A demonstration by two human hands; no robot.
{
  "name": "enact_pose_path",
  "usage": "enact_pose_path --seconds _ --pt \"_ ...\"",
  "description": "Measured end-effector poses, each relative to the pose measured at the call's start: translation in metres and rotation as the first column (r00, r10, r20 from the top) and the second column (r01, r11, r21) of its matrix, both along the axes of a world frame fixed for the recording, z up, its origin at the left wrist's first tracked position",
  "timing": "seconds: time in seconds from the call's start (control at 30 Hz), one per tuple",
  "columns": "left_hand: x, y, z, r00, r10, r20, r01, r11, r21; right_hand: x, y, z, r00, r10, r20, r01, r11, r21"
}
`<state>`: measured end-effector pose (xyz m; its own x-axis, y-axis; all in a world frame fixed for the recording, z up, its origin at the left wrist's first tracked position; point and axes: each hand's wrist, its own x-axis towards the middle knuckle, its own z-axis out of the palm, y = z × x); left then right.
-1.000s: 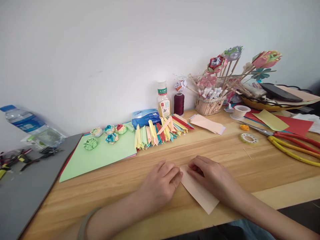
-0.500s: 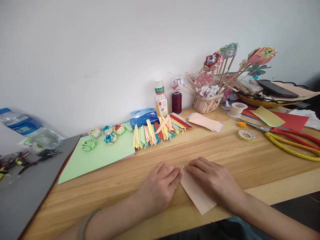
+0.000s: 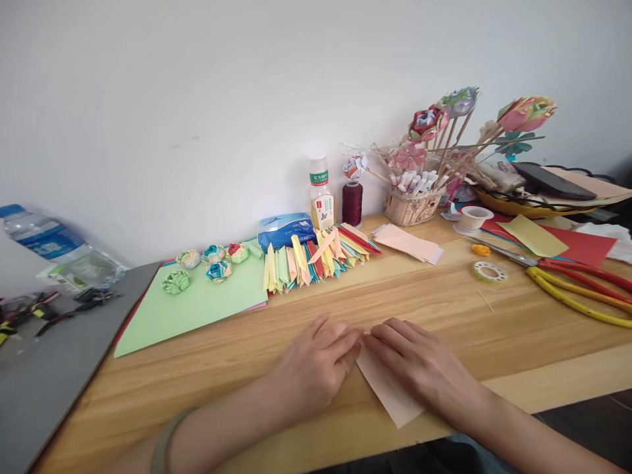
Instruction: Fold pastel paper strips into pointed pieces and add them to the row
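Note:
A pale pink paper strip lies slanted on the wooden table near its front edge. My left hand presses at the strip's far end, fingers bent together at the corner. My right hand rests along the strip's right side, its fingertips meeting the left ones at the same end. Both hands are closed on the paper, and the fingers hide the far corner. Beyond them lies a row of folded colored paper pieces, and to their right a stack of pink paper strips.
Paper flowers sit on green paper at the left. Large scissors, a tape roll and a white spool lie at the right. Behind stand a bottle, maroon thread and a flower basket.
My fingertips have drawn closer together over the paper's far end, covering the corner that showed between them. The whole view has shifted slightly.

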<state>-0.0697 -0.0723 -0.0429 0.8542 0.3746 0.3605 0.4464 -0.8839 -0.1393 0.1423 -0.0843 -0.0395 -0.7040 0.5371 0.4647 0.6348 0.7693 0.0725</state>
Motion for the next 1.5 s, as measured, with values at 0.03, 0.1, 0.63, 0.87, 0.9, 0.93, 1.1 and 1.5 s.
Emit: enact_pose_path --seconds 0.03,0.1,0.63,0.87,0.9,0.93,1.1,1.5 --pt "-0.001 0.001 -0.001 1.000 0.002 -0.021 -0.002 1.000 -0.006 0.000 0.000 0.000 1.000 0.001 0.013 -0.001 1.000 0.003" --pt "-0.003 0.001 -0.002 0.999 0.008 -0.047 -0.009 1.000 -0.019 -0.001 0.000 0.000 0.999 0.007 0.034 -0.007 1.000 0.002" --pt "-0.001 0.012 0.002 0.998 -0.067 -0.006 0.067 0.997 -0.024 0.002 -0.002 -0.003 0.995 0.031 0.098 -0.026 0.998 -0.049" --pt "-0.002 0.013 -0.001 0.997 -0.070 -0.024 0.069 0.996 -0.057 0.037 -0.016 0.007 0.999 0.042 0.012 -0.037 0.957 -0.288" --pt "-0.003 0.014 -0.001 0.997 -0.075 -0.024 0.073 0.995 -0.068 0.043 -0.018 0.011 0.999 0.046 -0.003 -0.044 0.934 -0.355" --pt "-0.004 0.014 -0.002 0.997 -0.077 -0.024 0.075 0.994 -0.081 0.048 -0.021 0.015 0.999 0.043 -0.030 -0.051 0.917 -0.395" --pt "-0.010 0.020 -0.003 0.998 -0.069 -0.009 0.067 0.986 -0.151 0.050 -0.031 0.019 0.995 0.052 -0.086 -0.086 0.884 -0.460" --pt "0.004 -0.003 0.002 0.981 -0.052 0.187 0.055 0.998 -0.012 0.007 -0.012 0.002 0.987 -0.032 -0.154 -0.021 0.943 -0.333"
